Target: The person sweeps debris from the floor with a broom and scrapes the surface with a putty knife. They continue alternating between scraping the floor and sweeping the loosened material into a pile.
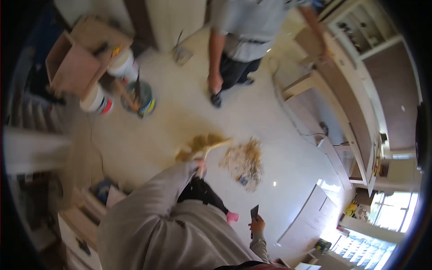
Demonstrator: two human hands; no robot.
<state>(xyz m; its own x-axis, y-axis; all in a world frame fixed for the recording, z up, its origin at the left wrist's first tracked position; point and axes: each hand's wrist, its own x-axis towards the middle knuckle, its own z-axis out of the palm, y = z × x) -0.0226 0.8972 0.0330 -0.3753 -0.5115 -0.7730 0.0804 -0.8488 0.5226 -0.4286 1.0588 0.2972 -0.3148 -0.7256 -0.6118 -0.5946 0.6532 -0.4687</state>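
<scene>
My left hand [201,167] is wrapped round the handle of a yellowish broom [200,145], whose bristle end is smeared by motion over the floor. Just right of the broom lies a pile of wood shavings and scraps [245,162], with a small dark piece at its lower edge. Low in the view, my right hand [257,224] is closed on a scraper [254,211], its dark flat blade pointing up. Between the two hands, my black-trousered leg ends in something pink [232,218] at the foot.
Another person [243,40] stands ahead, one arm reaching towards a long wooden frame [337,103] on the right. White buckets [96,100] and a dark tub [139,96] stand left. A flat board [308,216] lies lower right; cables cross the floor.
</scene>
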